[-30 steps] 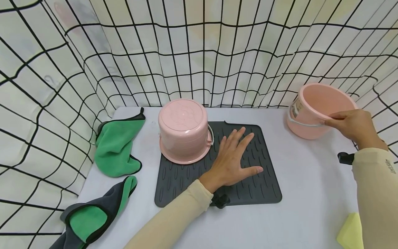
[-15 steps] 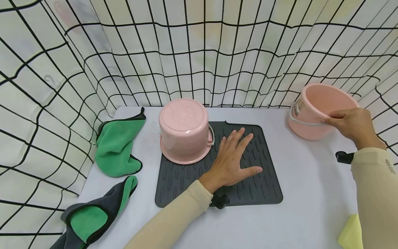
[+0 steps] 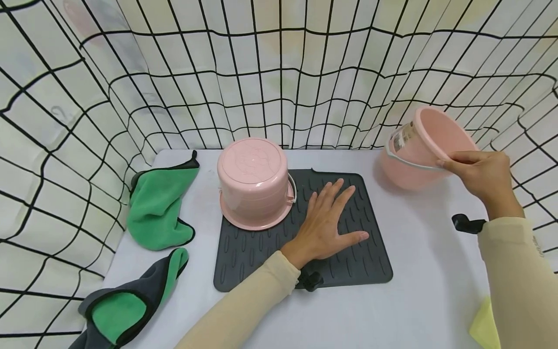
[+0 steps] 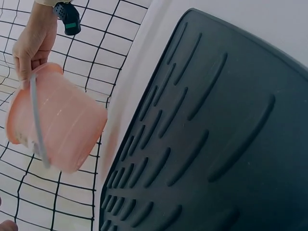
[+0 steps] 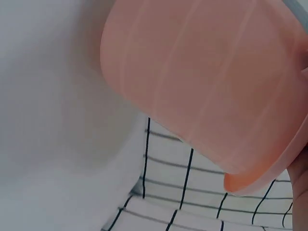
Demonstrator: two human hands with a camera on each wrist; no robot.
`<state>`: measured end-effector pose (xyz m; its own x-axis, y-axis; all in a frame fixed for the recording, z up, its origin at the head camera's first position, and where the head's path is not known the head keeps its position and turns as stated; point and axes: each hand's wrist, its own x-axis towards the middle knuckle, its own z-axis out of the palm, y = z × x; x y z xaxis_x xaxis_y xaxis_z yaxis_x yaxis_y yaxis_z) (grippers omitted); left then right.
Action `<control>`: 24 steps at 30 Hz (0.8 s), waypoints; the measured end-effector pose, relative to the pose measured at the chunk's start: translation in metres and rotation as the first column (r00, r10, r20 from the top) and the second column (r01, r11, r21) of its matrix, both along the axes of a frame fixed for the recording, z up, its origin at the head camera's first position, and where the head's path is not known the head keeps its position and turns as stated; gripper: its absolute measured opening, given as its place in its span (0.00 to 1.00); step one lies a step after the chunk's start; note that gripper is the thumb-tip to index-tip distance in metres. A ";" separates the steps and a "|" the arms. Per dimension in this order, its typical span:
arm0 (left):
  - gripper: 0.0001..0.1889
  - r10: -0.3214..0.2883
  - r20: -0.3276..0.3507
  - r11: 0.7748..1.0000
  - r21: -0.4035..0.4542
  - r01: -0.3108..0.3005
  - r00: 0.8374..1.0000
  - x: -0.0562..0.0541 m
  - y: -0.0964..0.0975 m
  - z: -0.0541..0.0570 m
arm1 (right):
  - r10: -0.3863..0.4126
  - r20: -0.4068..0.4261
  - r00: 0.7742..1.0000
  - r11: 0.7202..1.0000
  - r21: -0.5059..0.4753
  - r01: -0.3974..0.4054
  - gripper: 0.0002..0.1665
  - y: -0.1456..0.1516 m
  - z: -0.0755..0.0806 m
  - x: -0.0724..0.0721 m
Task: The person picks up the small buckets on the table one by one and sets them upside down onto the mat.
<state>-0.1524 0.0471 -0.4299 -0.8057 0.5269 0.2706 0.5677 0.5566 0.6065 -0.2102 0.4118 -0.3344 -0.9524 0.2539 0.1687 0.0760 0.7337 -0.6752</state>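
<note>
My right hand pinches the rim of a pink bucket at the back right, thumb outside. That bucket leans to the left, its mouth tipped toward the right, with a pale handle hanging along its side. Whether its base still touches the table, I cannot tell. My left hand lies with spread fingers over a dark grey ridged mat. Left of that hand, a second pink bucket stands upside down on the mat. The right wrist view is mostly filled by the held bucket.
A green cloth with black edging lies at the left, and a green-and-grey folded cloth is nearer. Something yellow sits by the right sleeve. A black wire grid encloses the back and sides of the white table.
My right hand has moved left with the pink bucket, which now tilts more. My left hand and the upside-down bucket keep their places on the mat.
</note>
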 end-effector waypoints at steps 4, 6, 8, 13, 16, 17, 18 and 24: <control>0.52 -0.007 0.028 1.000 0.031 0.007 1.000 -0.003 0.004 -0.001 | 0.004 -0.069 0.998 0.997 -0.082 -0.010 0.20 -0.015 0.000 0.009; 0.53 -0.003 0.050 0.999 0.050 0.001 0.999 -0.005 0.006 -0.001 | 0.004 -0.101 0.995 0.992 -0.125 -0.016 0.20 -0.023 0.000 0.014; 0.53 0.004 0.068 0.997 0.076 -0.009 0.998 -0.008 0.006 -0.001 | 0.007 -0.138 0.990 0.985 -0.171 -0.031 0.20 -0.032 -0.002 0.018; 0.54 0.017 0.115 0.983 0.179 -0.037 0.993 -0.013 0.006 -0.004 | 0.034 -0.293 0.956 0.906 -0.394 -0.153 0.14 -0.054 -0.012 0.030; 0.56 0.022 0.165 0.962 0.264 -0.066 0.986 -0.014 0.005 -0.007 | 0.046 -0.387 0.921 0.790 -0.550 -0.271 0.13 -0.068 -0.017 0.039; 0.56 0.023 0.187 0.952 0.296 -0.078 0.982 -0.015 0.005 -0.008 | 0.054 -0.413 0.909 0.755 -0.579 -0.308 0.12 -0.073 -0.019 0.042; 0.56 0.022 0.213 0.940 0.329 -0.092 0.977 -0.015 0.005 -0.009 | 0.060 -0.440 0.896 0.713 -0.609 -0.347 0.12 -0.078 -0.020 0.045; 0.57 -0.021 0.325 0.825 0.540 -0.167 0.945 -0.014 0.006 -0.012 | 0.079 -0.560 0.825 0.476 -0.705 -0.525 0.10 -0.102 -0.028 0.059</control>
<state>-0.1668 0.0533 -0.4417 -0.9256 0.2989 0.2324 0.2737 0.1044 0.9561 -0.1509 0.3101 -0.3627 -0.8830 0.1933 0.4277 -0.4649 -0.2358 -0.8534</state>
